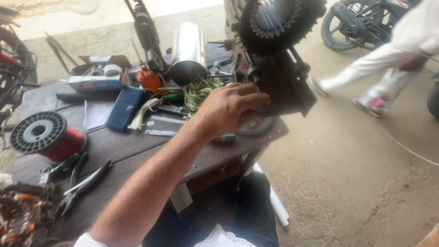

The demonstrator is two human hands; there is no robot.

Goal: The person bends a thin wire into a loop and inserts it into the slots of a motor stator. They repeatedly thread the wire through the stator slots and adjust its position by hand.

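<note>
Nearest the camera, dark trousers and a white shirt hem are seen at the bottom edge. On the worn dark wooden table (137, 151), at the near left corner, a bundle of copper-wound coils (18, 219) is seen, with grey-handled pliers (82, 185) lying just beside it. A black plastic spool of red wire (45, 135) is laid on its side behind them. One bare hand (228, 110) is stretched across the table; whether it is the left or right cannot be told. Its fingers are curled around a small metal shaft (253, 73) on the dark winding machine (283, 82) at the table's far right edge. Farther back, a shiny steel cylinder (188, 50) and an orange oil can (148, 80) are stood. Beyond, a walking person's white-clad legs (366, 68) are seen.
</note>
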